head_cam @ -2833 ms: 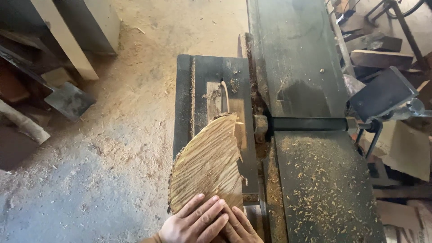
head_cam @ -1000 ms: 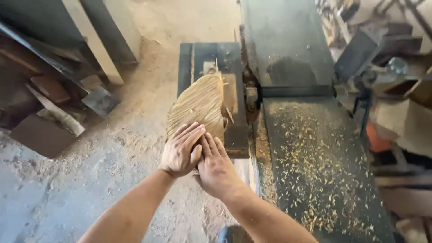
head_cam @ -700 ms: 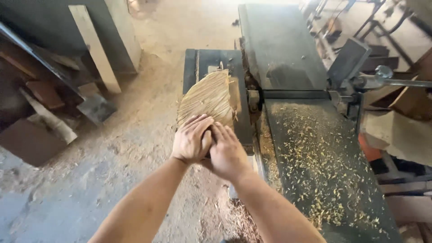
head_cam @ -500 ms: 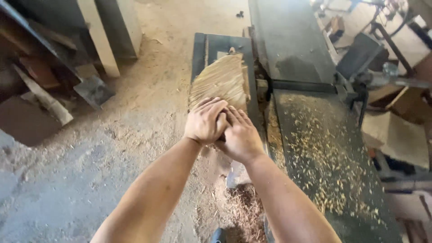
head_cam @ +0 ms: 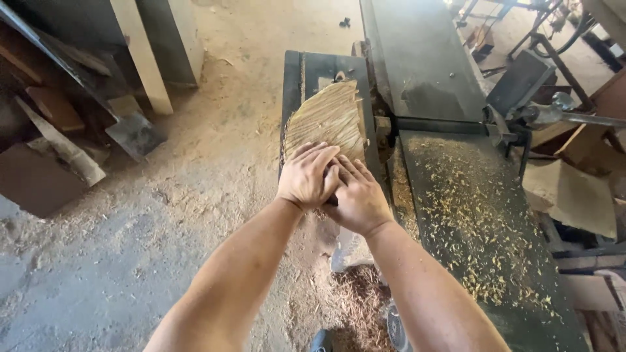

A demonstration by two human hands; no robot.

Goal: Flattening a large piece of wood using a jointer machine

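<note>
A dusty concrete floor (head_cam: pixel 130 261) is spreading out on the left, sunlight falling across it. Wood offcuts (head_cam: pixel 59 150) are lying piled by a pale post (head_cam: pixel 140 55). Shavings (head_cam: pixel 355 303) are heaping up on the floor, and a cardboard sheet (head_cam: pixel 570 195) is lying at the right edge.

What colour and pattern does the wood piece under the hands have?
Pale yellow-tan with fine parallel ridges across the wood piece, best seen in the head view.

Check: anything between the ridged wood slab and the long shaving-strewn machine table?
Head view: between ridged wood slab and shaving-strewn machine table stands a narrow upright metal fence.
</note>
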